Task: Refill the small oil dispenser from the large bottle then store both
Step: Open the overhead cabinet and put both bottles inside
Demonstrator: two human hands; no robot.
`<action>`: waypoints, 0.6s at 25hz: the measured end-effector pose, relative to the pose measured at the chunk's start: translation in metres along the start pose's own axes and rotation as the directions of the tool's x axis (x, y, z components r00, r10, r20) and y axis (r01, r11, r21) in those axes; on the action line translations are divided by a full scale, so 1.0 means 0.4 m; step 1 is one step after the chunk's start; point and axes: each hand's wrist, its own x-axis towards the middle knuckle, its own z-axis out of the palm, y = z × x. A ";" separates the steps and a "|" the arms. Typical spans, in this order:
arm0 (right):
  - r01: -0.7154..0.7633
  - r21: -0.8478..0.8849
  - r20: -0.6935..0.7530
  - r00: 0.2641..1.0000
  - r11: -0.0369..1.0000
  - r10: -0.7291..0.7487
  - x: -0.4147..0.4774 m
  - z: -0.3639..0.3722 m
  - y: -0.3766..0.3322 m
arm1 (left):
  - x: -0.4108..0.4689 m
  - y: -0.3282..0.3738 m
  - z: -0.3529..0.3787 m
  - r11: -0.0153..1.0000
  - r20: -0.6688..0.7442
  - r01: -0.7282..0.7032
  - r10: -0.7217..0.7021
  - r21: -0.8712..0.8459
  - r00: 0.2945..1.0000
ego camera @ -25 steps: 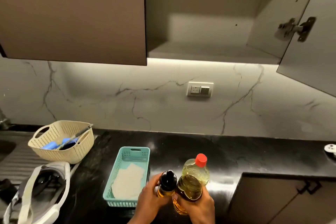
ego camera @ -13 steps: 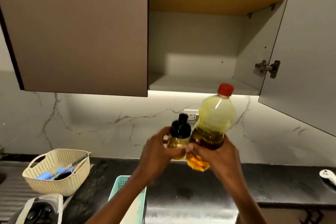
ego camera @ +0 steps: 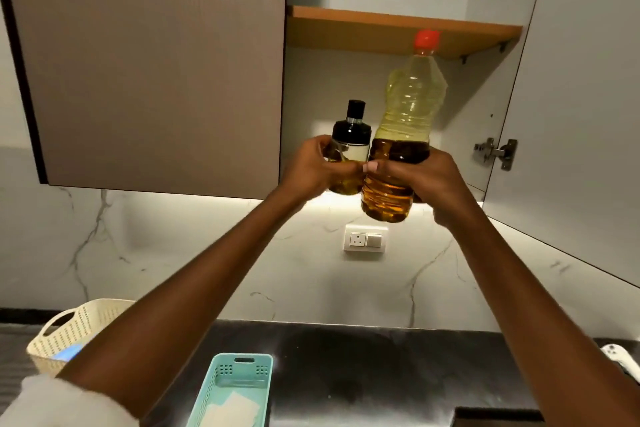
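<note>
Your left hand grips the small oil dispenser, fingers curled round its body. Your right hand grips the large bottle (red cap on, oil filling its lower part), fingers wrapped round its lower half. Both containers are upright, touching side by side, raised before the open cabinet, level with its lower compartment.

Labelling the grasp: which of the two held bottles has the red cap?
The large bottle in the right hand, tall clear plastic. The small dispenser in the left hand has a black top.
</note>
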 end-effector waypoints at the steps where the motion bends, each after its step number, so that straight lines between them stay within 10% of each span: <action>1: 0.001 -0.011 0.012 1.000 1.000 -0.001 0.033 0.002 -0.002 | 0.033 -0.007 0.004 1.000 -0.004 0.004 -0.004 0.000 1.000; 15: -0.069 -0.071 -0.062 0.996 0.995 0.065 0.378 0.135 0.138 | 0.329 -0.221 0.029 0.978 -0.083 0.084 -0.069 0.190 0.994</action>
